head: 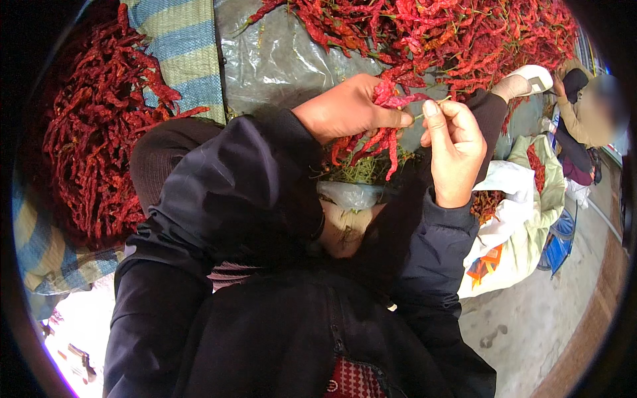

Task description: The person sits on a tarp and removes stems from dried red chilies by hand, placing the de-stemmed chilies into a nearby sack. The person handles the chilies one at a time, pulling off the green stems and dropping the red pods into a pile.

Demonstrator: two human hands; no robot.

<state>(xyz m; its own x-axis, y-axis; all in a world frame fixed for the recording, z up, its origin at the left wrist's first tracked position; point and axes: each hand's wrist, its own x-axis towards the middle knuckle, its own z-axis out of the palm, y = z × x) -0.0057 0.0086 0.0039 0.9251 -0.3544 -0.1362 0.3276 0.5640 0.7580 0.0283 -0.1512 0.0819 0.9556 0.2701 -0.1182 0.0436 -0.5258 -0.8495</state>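
Observation:
My left hand (348, 107) is closed around a bunch of dried red chili peppers (390, 94), some hanging below the palm. Pinched between the thumb and fingers of my right hand (454, 137) is a thin green chili stem (440, 101). That stem lies close to the tip of a pepper in the bunch; whether it is still joined to one is hard to make out. Beneath both hands, a heap of green stems (356, 171) lies between my legs on clear plastic.
A large pile of dried red chilies (448, 35) spreads ahead on plastic sheeting (278, 54). Another chili pile (99, 134) sits at left on a blue-and-beige striped woven sheet (184, 49). At right stands a pale woven sack (522, 248); a seated person (587, 114) is farther off.

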